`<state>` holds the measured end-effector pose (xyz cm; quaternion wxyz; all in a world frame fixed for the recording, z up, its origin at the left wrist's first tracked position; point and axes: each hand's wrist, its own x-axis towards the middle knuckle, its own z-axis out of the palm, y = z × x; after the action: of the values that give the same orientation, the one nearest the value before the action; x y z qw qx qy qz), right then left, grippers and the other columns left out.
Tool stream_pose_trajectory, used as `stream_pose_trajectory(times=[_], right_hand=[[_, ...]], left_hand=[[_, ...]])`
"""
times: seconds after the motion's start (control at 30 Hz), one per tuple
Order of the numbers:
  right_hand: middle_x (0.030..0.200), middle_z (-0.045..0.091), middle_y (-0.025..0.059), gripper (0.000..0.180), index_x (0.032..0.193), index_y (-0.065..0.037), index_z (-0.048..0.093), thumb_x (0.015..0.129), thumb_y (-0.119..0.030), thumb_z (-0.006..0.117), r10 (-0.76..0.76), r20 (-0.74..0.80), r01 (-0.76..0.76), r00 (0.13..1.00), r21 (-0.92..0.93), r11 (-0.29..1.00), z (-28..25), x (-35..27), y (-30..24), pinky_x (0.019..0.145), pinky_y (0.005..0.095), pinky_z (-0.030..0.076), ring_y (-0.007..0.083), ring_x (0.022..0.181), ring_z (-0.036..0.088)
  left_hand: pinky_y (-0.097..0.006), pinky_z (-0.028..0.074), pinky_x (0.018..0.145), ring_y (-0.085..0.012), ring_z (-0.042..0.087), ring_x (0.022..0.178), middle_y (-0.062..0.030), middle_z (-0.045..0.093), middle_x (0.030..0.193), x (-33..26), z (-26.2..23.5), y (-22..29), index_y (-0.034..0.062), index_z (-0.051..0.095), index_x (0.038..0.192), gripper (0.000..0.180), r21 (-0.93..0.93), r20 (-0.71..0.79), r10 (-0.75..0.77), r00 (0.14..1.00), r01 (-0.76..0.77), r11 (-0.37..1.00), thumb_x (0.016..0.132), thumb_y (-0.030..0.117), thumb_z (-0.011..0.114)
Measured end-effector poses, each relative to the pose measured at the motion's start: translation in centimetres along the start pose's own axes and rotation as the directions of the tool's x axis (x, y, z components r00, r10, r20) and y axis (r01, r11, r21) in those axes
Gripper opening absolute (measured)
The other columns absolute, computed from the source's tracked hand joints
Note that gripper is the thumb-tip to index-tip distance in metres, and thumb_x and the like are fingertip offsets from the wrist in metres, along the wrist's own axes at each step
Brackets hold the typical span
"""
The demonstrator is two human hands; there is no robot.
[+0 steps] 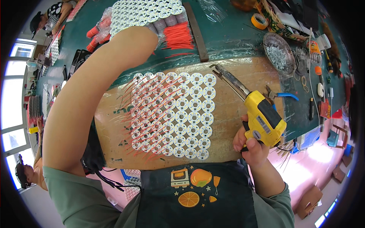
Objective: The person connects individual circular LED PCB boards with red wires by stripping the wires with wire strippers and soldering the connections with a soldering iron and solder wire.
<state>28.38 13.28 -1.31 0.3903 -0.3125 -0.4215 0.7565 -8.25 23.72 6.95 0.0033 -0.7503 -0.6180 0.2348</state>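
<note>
My right hand (255, 151) is closed around the grip of a yellow and black soldering gun (264, 118). Its metal tip points up and left, just beyond the top right of the board grid. Rows of round white LED boards (195, 105) lie on a brown work board (234, 114). Thin red wires (146, 123) lie slantwise across the left columns; the right columns are bare. My left arm (81, 102) reaches up over the left side, bent at the top, and its hand does not show. A bundle of red wires (178, 36) lies beyond the grid.
Stacked LED boards (142, 13) stand at the back beside a dark metal bar (197, 34). To the right are a metal dish of pale bits (280, 55), orange tape (259, 21) and blue-handled pliers (285, 95). Other people (32, 173) work at the left.
</note>
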Motion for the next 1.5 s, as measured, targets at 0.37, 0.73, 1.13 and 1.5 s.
stream_pose_trajectory(times=[0.37, 0.73, 1.13, 1.5], right_hand=[[0.069, 0.048, 0.0033, 0.079, 0.137, 0.003, 0.039, 0.083, -0.041, 0.078, 0.066, -0.019, -0.066, 0.998, -0.007, 0.998, 0.1, 0.0, -0.3, 0.051, 0.0290, 0.041, 0.0148, 0.055, 0.049], [0.068, 0.048, 0.0034, 0.078, 0.136, 0.003, 0.040, 0.083, -0.039, 0.078, 0.052, -0.051, -0.053, 0.997, -0.011, 0.999, 0.6, 0.1, -0.3, 0.050, 0.0286, 0.041, 0.0149, 0.054, 0.049], [0.068, 0.048, 0.0026, 0.078, 0.136, 0.004, 0.040, 0.083, -0.041, 0.077, 0.054, -0.043, -0.056, 0.998, -0.029, 0.998, 0.4, 0.1, -0.3, 0.049, 0.0288, 0.042, 0.0146, 0.053, 0.049], [0.070, 0.050, 0.0028, 0.077, 0.137, 0.004, 0.041, 0.084, -0.039, 0.076, 0.093, 0.004, -0.092, 0.996, -0.099, 0.991, 0.7, -0.4, -0.7, 0.052, 0.0268, 0.041, 0.0131, 0.055, 0.049]], left_hand=[[-0.045, 0.054, 0.080, -0.0369, 0.067, 0.091, -0.0187, 0.069, 0.090, 0.2, -0.1, 0.5, 0.0015, 0.070, 0.087, 0.013, -0.016, 0.033, 0.025, 0.999, -0.024, 1.000, 0.076, 0.002, 0.064], [-0.045, 0.054, 0.081, -0.0360, 0.067, 0.092, -0.0173, 0.068, 0.092, -0.1, 0.8, 0.2, 0.0023, 0.069, 0.090, 0.014, -0.016, 0.004, 0.024, 1.000, -0.024, 1.000, 0.077, 0.001, 0.062], [-0.042, 0.051, 0.079, -0.0315, 0.063, 0.092, -0.0120, 0.063, 0.093, -5.1, 1.6, 2.9, 0.0032, 0.066, 0.094, 0.011, -0.106, -0.398, 0.062, 0.915, -0.113, 0.988, 0.084, 0.005, 0.062], [-0.041, 0.051, 0.075, -0.0294, 0.062, 0.084, -0.0100, 0.064, 0.093, -11.4, 5.6, 11.6, 0.0055, 0.068, 0.104, 0.022, -0.570, -0.549, -0.216, 0.807, -0.173, 0.803, 0.082, 0.005, 0.068]])
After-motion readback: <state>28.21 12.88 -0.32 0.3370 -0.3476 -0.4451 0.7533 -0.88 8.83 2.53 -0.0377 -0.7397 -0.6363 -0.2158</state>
